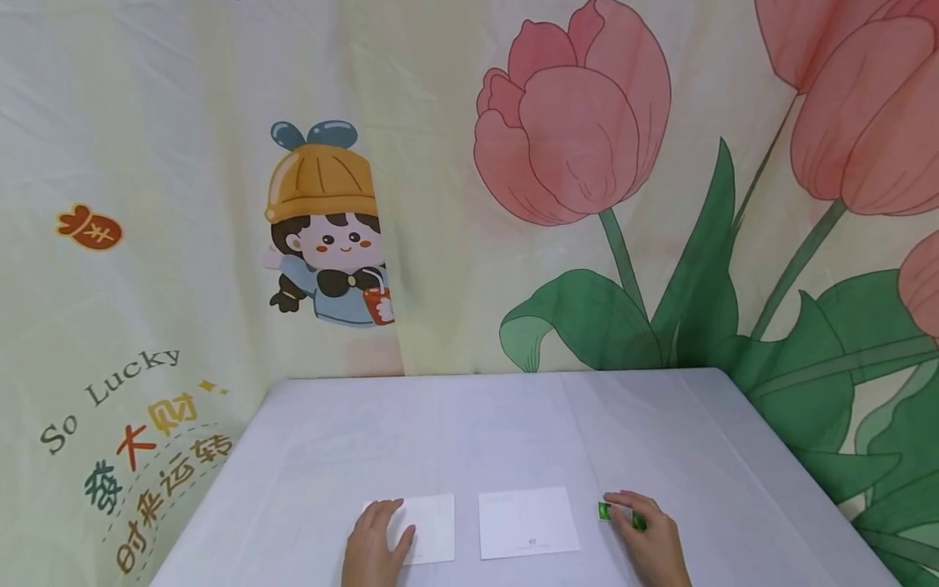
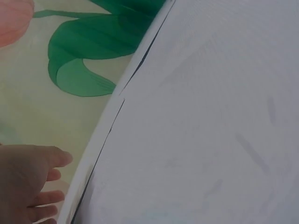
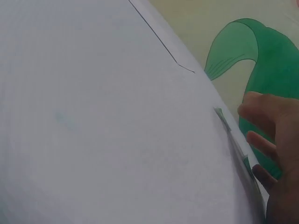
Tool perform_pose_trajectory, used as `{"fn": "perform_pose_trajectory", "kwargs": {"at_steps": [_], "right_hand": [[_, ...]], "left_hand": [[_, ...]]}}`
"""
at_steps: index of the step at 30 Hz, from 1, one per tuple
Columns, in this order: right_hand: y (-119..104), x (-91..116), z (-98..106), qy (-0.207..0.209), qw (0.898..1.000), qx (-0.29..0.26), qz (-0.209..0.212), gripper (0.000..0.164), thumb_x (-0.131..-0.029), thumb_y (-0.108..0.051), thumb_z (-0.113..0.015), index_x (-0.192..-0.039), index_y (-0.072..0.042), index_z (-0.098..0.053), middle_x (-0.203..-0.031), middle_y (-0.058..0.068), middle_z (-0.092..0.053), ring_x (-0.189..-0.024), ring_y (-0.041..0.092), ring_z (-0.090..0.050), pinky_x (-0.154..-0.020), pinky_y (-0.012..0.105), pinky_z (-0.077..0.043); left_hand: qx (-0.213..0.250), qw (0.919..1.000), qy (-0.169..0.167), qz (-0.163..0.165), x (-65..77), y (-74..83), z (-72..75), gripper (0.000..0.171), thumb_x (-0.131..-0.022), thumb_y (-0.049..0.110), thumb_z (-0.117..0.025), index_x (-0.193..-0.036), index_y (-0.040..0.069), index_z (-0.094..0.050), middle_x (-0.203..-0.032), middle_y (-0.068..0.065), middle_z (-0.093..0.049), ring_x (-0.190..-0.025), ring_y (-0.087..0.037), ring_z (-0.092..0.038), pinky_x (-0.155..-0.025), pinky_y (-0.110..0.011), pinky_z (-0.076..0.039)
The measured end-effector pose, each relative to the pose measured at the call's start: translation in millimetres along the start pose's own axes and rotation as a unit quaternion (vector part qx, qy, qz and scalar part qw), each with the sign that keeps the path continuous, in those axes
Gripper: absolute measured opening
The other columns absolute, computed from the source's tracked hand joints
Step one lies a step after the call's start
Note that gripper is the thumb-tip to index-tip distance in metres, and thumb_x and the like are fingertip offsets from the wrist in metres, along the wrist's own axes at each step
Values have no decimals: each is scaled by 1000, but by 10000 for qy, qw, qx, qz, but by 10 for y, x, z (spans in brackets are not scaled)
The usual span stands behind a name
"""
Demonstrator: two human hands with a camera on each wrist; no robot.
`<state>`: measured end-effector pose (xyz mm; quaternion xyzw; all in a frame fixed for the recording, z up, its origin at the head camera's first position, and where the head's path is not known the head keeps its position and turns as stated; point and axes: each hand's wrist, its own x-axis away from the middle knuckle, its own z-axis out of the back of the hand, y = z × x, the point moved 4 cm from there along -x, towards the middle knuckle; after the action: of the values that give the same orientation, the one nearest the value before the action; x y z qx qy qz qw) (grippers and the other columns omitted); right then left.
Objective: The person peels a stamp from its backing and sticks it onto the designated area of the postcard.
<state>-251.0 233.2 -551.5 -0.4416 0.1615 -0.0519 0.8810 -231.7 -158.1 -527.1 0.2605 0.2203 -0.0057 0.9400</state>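
Over the left part of a white card (image 1: 433, 522), my left hand (image 1: 372, 545) hovers or rests with thumb and fingers spread apart; contact cannot be made out. A second white card (image 1: 524, 518), with small grey print near its lower edge, lies to its right. My right hand (image 1: 653, 538) is at a small flat green item (image 1: 604, 511), its fingers loosely bent over it. More green shows beyond the thumb; whether it is one piece or two is hidden. In the wrist views, the left hand (image 2: 28, 179) and right hand (image 3: 275, 135) have nothing visible between their fingers.
A white cloth (image 1: 506, 432) covers the table, whose far edge meets a printed curtain (image 1: 440, 204) with tulips, a cartoon figure and lettering. The table's sides slope away at left and right.
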Motion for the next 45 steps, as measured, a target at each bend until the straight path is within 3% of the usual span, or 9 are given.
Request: {"fn": "perform_pose_trajectory", "kwargs": {"at_steps": [8,18,32,38,45], "right_hand": [[32,-8,-60,-186,9994,252,168,27,-71,-9,-79,-96,-18,-72,-106,5,-66,-110,29,-55,-89,46,-44],[13,1,-80,-291,9977,473,383,29,-69,-5,-79,-95,-17,-72,-104,3,-67,-109,29,-55,-85,46,-46],[4,16,-51,-221,9942,458,943,24,-68,-7,-80,-87,-21,-73,-96,-7,-69,-105,26,-57,-81,44,-48],[2,23,-56,-150,9911,541,1204,22,-68,-8,-80,-84,-21,-73,-94,-7,-69,-104,24,-58,-88,51,-40],[-4,35,-58,-82,9884,723,1331,20,-69,-10,-80,-83,-22,-72,-94,-8,-69,-103,23,-57,-88,55,-34]], "left_hand": [[-157,9992,-97,-361,45,-48,-81,45,-72,18,-78,-110,1,-61,-113,-21,-55,-114,-43,-46,-87,-54,-41],[-313,9988,-337,-152,67,-84,-126,44,-72,20,-77,-109,1,-62,-115,-21,-53,-115,-42,-46,-91,-51,-40],[-489,9973,-427,-332,71,-46,-100,38,-72,21,-76,-103,2,-66,-114,-21,-53,-109,-38,-50,-90,-48,-42],[-503,9973,-370,-383,74,-50,-107,37,-72,21,-76,-102,2,-66,-112,-19,-54,-106,-37,-53,-88,-46,-43],[-496,9972,-333,-439,81,-51,-104,37,-72,21,-76,-102,3,-66,-112,-20,-54,-105,-37,-53,-87,-47,-43]]}}
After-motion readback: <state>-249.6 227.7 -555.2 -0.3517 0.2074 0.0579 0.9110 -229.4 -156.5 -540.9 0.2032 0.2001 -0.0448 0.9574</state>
